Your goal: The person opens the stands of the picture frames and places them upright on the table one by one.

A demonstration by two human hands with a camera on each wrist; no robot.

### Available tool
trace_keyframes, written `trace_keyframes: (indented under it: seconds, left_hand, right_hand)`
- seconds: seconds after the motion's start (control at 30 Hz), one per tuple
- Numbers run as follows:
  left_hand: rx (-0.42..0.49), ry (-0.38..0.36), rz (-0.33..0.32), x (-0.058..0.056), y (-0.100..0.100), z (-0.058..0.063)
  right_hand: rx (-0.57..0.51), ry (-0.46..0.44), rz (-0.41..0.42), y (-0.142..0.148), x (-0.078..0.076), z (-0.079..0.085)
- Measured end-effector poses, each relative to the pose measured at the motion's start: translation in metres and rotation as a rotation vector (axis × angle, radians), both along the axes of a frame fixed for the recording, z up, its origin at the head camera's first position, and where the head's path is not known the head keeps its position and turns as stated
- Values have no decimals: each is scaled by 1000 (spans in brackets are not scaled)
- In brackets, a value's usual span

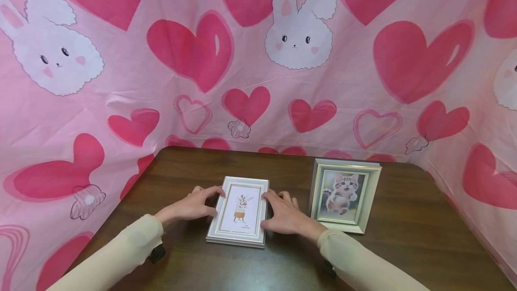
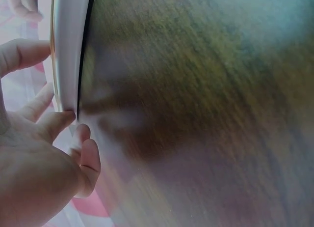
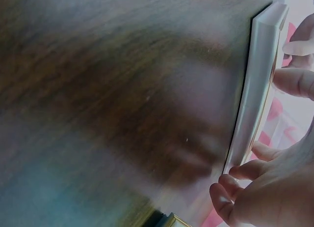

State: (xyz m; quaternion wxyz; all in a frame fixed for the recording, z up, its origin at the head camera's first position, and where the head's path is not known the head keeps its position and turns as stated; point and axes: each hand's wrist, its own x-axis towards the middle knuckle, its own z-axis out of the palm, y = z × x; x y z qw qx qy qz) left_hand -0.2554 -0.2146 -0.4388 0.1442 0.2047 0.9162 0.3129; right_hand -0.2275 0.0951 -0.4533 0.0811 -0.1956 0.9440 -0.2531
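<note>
A white picture frame with a thin gold inner line lies flat on the table, its picture of a potted plant facing up. My left hand holds its left edge, thumb near the middle and fingers toward the far corner. On the opposite edge, my right hand grips in the same way. The left wrist view shows the frame's side against the wood, with my left fingertips touching it. In the right wrist view, my right thumb rests on the frame's edge.
A second picture frame, pale with gold trim and a kitten picture, stands upright to the right of my right hand. The dark wooden table backs onto a pink cloth with hearts and rabbits, which surrounds it at the back and sides.
</note>
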Motion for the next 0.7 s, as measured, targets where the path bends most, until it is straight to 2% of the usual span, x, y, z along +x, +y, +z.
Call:
trace_keyframes:
  seconds: [0.2, 0.53, 0.7]
  left_hand:
    - [3, 10, -5, -1, -1, -1]
    - [21, -14, 4, 1, -3, -3]
    - [18, 4, -5, -2, -3, -1]
  right_hand:
    - [-6, -7, 2, 0, 0, 0]
    - [-15, -19, 5, 0, 0, -1]
    - [-7, -24, -4, 1, -2, -1]
